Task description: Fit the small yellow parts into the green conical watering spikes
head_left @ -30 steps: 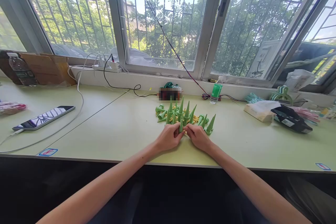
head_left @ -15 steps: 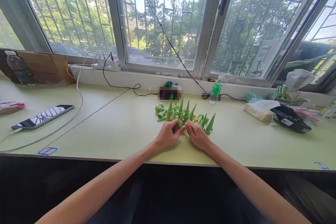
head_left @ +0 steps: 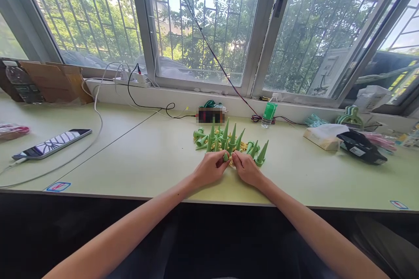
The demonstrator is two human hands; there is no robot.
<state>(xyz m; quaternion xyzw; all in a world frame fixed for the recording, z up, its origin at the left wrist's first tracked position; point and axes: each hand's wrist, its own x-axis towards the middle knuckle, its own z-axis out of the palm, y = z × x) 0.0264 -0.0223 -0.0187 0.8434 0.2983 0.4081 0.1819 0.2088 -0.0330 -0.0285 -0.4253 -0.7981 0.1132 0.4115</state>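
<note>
My left hand point(head_left: 208, 168) is closed around a green plastic cone spike point(head_left: 225, 157), of which only a short part shows above the fingers. Right beside it, my right hand point(head_left: 248, 169) has its thumb and fingers pinched together close to the spike; whatever it grips is hidden or too small to make out. Just beyond both hands, several matching green spikes point(head_left: 232, 138) stand point up. Other green pieces point(head_left: 200, 140) lie on their sides at the left of the group. Small yellow pieces point(head_left: 241, 145) are scattered among them on the pale table point(head_left: 147, 157).
A water bottle point(head_left: 269, 112) and a pixelated dark object point(head_left: 210, 116) stand behind the spikes by the window. At right are a tissue box point(head_left: 322, 138) and a black package point(head_left: 362, 148). A phone point(head_left: 52, 144) on a white cable lies at left.
The spike in my left hand has tipped, so less of its length shows now. Both hands stay close together in almost the same place.
</note>
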